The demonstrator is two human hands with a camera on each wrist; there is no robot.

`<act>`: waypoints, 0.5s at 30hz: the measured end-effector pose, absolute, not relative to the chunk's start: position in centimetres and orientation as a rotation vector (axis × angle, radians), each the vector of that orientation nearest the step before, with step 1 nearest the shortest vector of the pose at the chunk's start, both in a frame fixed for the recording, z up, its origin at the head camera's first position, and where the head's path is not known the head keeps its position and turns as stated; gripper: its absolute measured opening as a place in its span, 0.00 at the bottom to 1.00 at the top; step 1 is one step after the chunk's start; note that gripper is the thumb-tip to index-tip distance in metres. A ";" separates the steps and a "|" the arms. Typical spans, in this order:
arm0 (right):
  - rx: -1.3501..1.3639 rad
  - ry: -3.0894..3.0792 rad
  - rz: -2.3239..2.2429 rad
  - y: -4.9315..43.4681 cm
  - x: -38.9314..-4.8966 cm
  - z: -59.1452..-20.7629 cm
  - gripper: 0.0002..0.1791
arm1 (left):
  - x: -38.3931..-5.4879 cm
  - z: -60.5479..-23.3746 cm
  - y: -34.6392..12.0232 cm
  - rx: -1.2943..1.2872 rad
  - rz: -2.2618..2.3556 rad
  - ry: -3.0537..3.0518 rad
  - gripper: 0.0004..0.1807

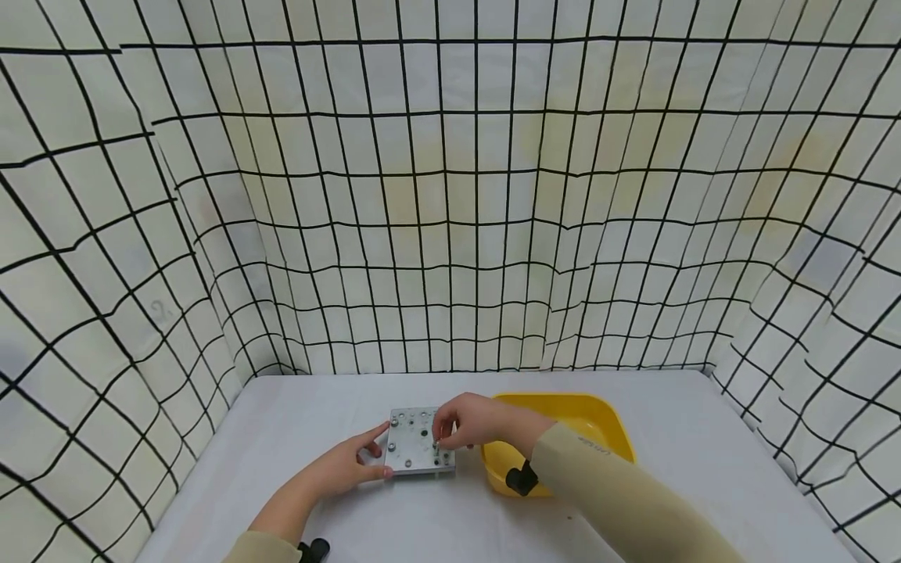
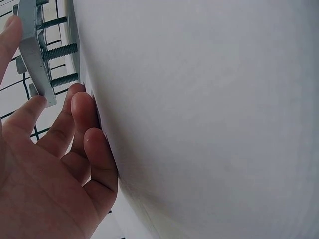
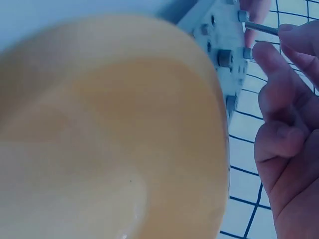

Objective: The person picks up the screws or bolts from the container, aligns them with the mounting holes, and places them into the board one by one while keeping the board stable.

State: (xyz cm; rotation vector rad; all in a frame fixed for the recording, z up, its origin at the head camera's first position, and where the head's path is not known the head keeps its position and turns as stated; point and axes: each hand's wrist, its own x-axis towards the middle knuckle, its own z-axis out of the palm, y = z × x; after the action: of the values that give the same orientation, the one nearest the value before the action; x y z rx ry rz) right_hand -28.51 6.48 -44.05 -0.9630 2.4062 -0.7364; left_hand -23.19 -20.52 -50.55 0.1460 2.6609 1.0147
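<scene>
A silvery metal plate (image 1: 414, 453) with several screws set in it stands on the white table. My left hand (image 1: 345, 465) holds its left side, one fingertip at the far corner and another at the near corner. In the left wrist view, threaded screw ends (image 2: 62, 51) stick out beneath the plate, which is raised on them. Over the plate's right part, my right hand (image 1: 479, 418) pinches a thin metal rod (image 3: 261, 28). The rod's far end meets a screw head (image 3: 243, 16) on the plate; its other end is hidden by the fingers.
A yellow plastic basin (image 1: 622, 438) stands right of the plate, under my right forearm. White cloth with a black grid (image 1: 457, 234) walls the table (image 1: 676, 469) at the back and sides.
</scene>
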 end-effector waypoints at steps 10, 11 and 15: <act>-1.007 2.466 -0.539 5.5 -28.4 -44.7 0.06 | -23.3 -50.9 -20.4 0.146 1.033 2.657 0.51; -1.012 2.469 -0.529 5.5 -28.4 -44.7 0.06 | -23.3 -50.9 -20.4 0.145 1.031 2.658 0.51; -1.008 2.472 -0.493 5.2 -28.4 -45.0 0.07 | -23.2 -50.8 -20.5 0.135 1.029 2.663 0.50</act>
State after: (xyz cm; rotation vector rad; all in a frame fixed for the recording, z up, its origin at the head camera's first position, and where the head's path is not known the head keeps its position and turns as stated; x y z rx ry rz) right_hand -28.40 5.22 -44.96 -1.0081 2.4725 -0.4926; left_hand -23.21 -20.54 -50.78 0.1353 2.6634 1.0288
